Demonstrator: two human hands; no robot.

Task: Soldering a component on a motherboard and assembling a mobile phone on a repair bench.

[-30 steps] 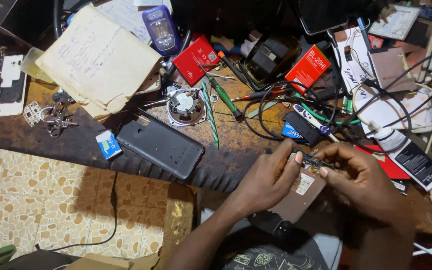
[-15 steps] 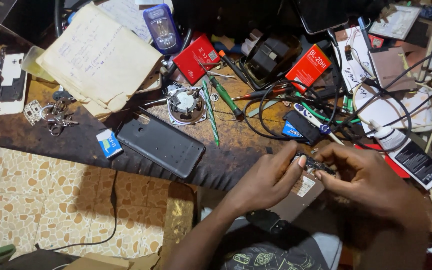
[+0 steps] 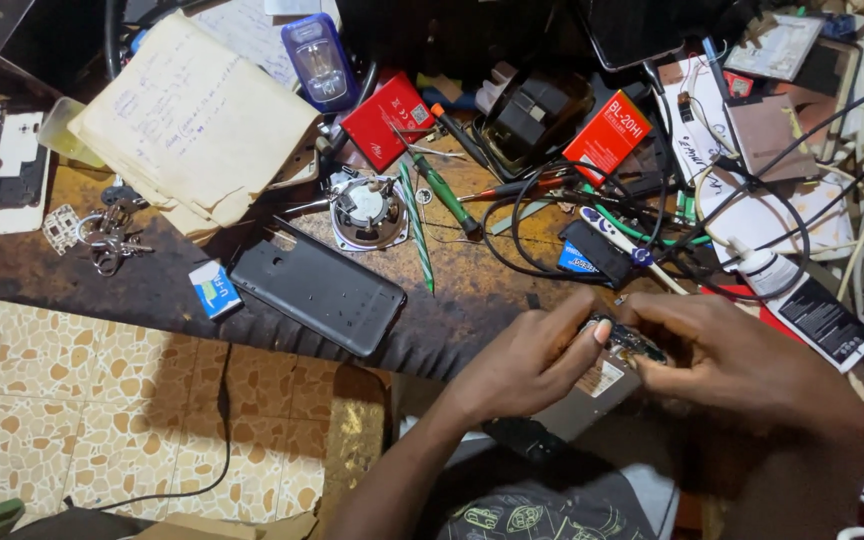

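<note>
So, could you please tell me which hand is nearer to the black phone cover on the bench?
Left. The left hand is just right of the black phone cover; the right hand is farther right.

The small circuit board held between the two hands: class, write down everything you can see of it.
The small circuit board is a narrow, dark strip with tiny components on its face, too small to make out. It lies tilted, pinched at one end by the left hand and at the other by the right hand, held above a grey phone body at the edge of the workbench.
</note>
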